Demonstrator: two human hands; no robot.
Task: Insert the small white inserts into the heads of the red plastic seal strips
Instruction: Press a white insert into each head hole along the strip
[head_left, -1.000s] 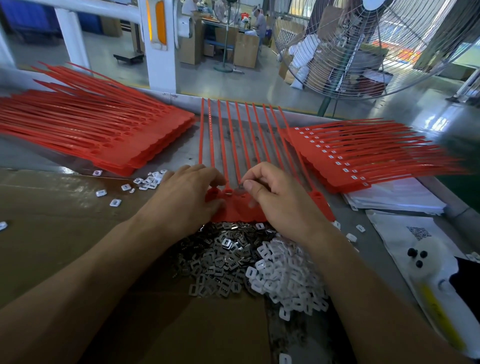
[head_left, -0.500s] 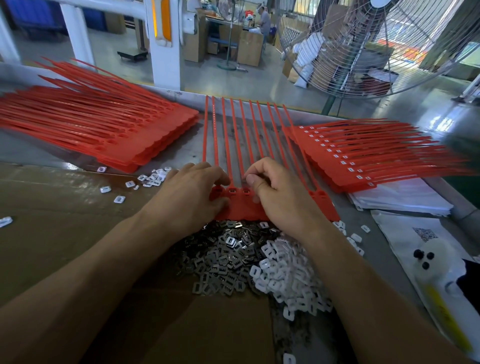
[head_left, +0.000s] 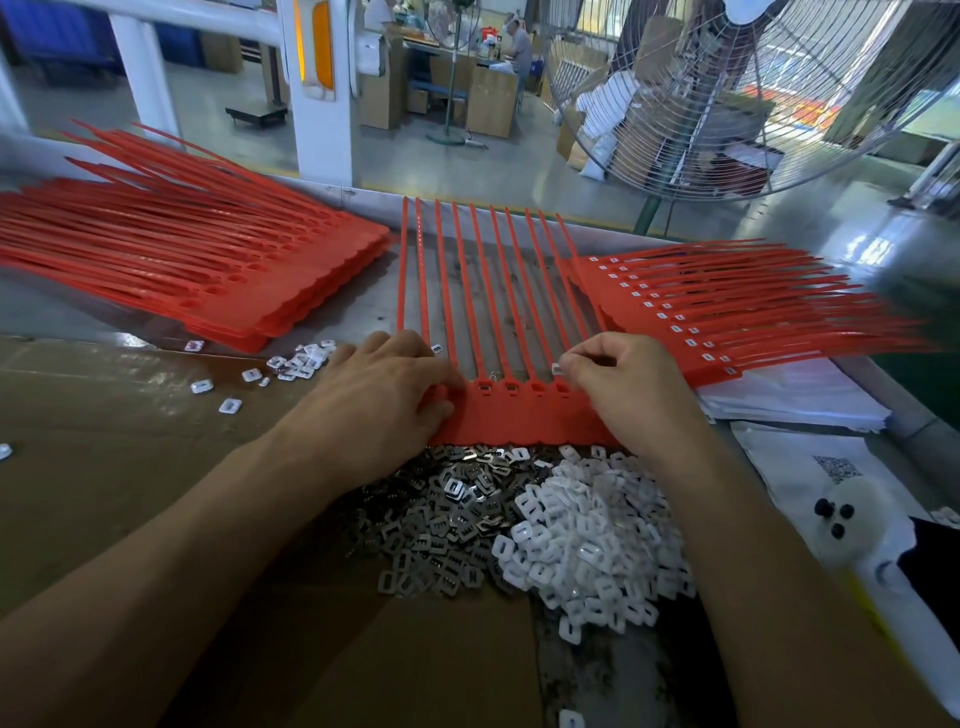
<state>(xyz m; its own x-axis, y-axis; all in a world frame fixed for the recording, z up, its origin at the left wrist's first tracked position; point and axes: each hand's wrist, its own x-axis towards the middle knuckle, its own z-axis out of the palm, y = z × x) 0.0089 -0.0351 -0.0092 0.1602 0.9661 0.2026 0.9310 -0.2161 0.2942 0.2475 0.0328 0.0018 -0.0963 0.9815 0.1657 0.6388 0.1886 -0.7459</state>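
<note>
Two stacks of red strips hem the work spot: one pile (head_left: 197, 270) to the left, another (head_left: 727, 312) fanned out to the right, its heads already showing white. Between them a joined row of seal strips (head_left: 524, 415) lies flat on the table (head_left: 363, 306), tails pointing away. Just nearer than it lie heaps of metal clips (head_left: 441, 514) and white inserts (head_left: 592, 545). The left hand (head_left: 379, 400) rests curled on the row's left end. The right hand (head_left: 628, 395) pinches one small insert (head_left: 557, 369) between thumb and forefinger, just above the strip heads.
</note>
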